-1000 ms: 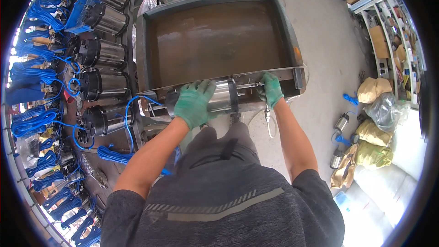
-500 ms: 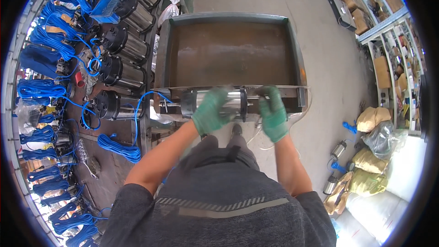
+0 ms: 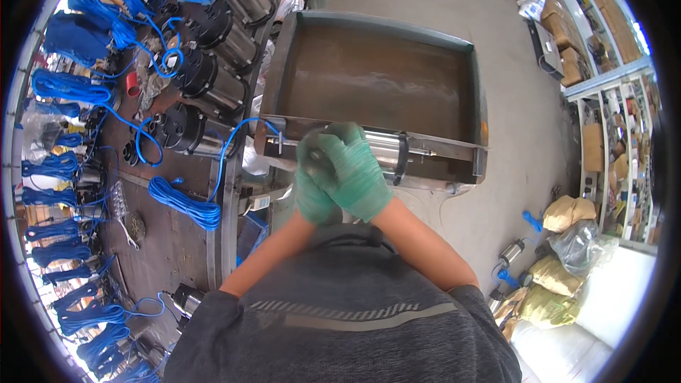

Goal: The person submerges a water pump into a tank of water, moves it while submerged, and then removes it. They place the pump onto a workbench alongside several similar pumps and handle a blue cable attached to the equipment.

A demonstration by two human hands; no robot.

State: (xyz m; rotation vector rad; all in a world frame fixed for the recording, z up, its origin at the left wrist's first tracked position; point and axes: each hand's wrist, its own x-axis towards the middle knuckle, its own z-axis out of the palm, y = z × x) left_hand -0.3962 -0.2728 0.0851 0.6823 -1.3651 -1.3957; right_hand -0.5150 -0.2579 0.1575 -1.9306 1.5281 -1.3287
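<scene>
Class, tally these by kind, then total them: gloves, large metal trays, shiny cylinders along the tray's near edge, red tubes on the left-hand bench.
Green gloves: 2
Large metal tray: 1
Shiny cylinder: 1
Red tube: 1
Total: 5

Workshop — benched steel cylinders | blue cable coils | metal shelving

At one o'clock, the tank has dull metal walls; at two, the cylinder is shiny, smooth metal. The gloves look like matt cloth. At nine, the cable seems smooth plastic; at six, the shirt is matt cloth.
</scene>
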